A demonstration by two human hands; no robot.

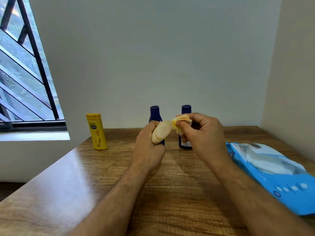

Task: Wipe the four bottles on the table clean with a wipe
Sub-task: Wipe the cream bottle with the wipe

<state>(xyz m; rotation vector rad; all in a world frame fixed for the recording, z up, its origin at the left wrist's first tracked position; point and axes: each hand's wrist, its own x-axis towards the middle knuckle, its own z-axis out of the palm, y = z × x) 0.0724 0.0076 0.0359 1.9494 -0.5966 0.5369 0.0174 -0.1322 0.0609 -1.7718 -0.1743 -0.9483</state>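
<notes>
Above the table centre, both hands raised, close together. Left hand curled round a pale cream bottle, held tilted with its flat base end toward the camera. Right hand pinches a crumpled wipe, white with a yellowish tint, at the bottle's upper end; wipe touches the bottle there. What the wipe covers on that end is hidden.

Behind the hands, two dark blue bottles stand upright near the wall: left blue bottle mostly hidden by the left hand and the cream bottle, right blue bottle partly hidden by the right hand, its white label low down just showing. Yellow bottle stands upright well to the left, near the table's far left corner, cap on top, apart from the others.

Blue wipes pack lies flat on the right side of the wooden table, just beside the right forearm. Barred window at far left, plain wall behind.
</notes>
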